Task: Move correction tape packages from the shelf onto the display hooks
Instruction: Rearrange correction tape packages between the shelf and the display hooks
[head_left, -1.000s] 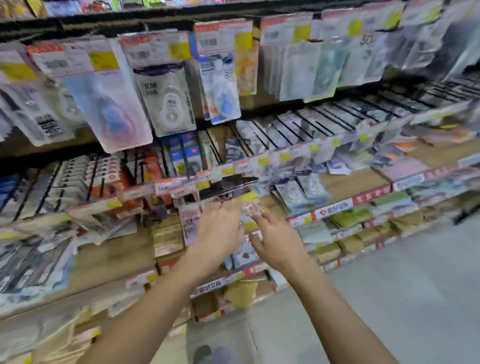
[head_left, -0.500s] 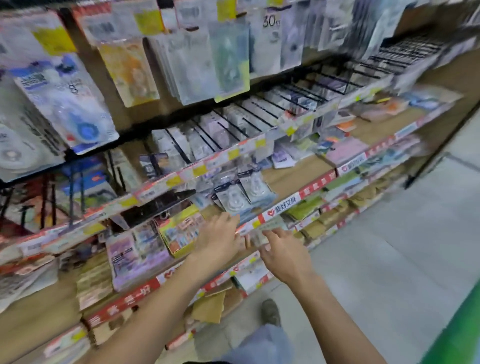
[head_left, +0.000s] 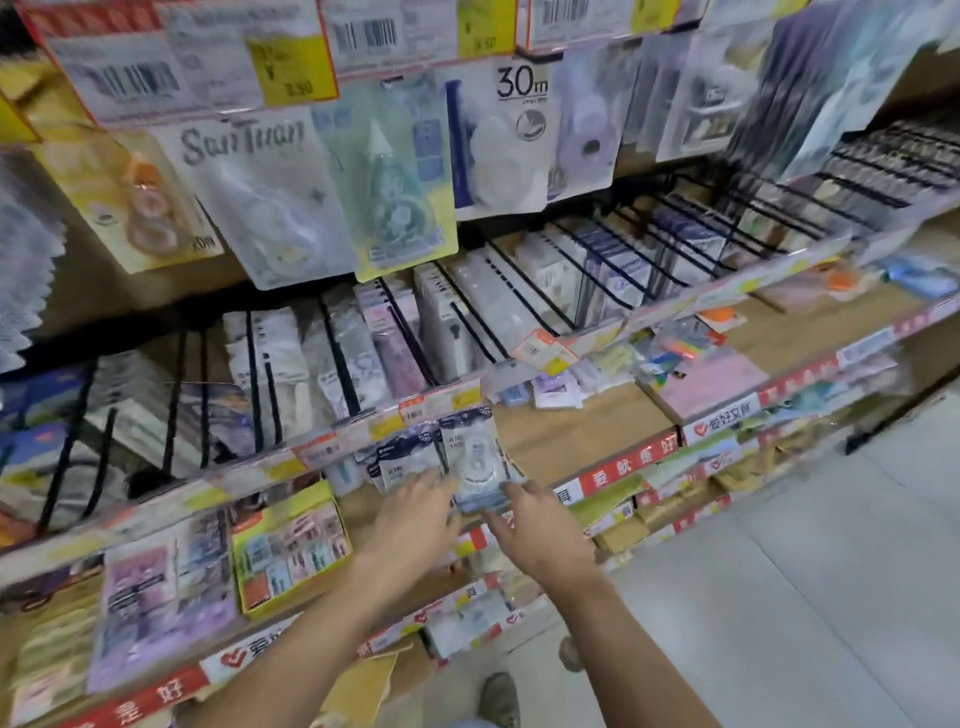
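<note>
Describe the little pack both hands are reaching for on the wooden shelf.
The correction tape package is a clear blister pack on a blue-grey printed card with a round white dispenser inside. It leans upright at the front edge of the shelf, beside a similar pack. The left hand touches its lower left edge, and the right hand its lower right corner.

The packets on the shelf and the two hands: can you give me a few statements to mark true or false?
1. Both hands reach to the packets on the wooden shelf. True.
2. The left hand holds a pair of scissors. False: it rests on the packets.
3. A hanging pack above reads 30m. True.
4. The right hand hangs at the person's side. False: its fingers touch a packet's lower edge.
</note>
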